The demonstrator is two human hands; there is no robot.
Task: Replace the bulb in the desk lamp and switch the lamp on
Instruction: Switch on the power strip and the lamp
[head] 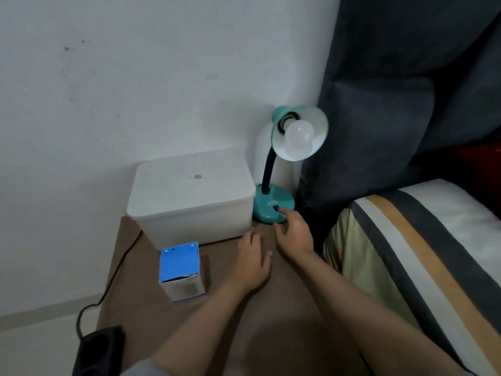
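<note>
Teal and unlit, the desk lamp (273,204) stands at the far right corner of the brown table (244,321), its shade tilted toward the camera with a white bulb (299,134) seated in the socket. The right hand (294,234) reaches to the lamp's base, one fingertip at the black switch (276,208), the other fingers loosely curled and holding nothing. The left hand (253,261) rests palm down on the table just beside it, fingers relaxed and empty. A blue bulb box (180,270) stands open to the near left, in front of a white lidded container (189,199).
</note>
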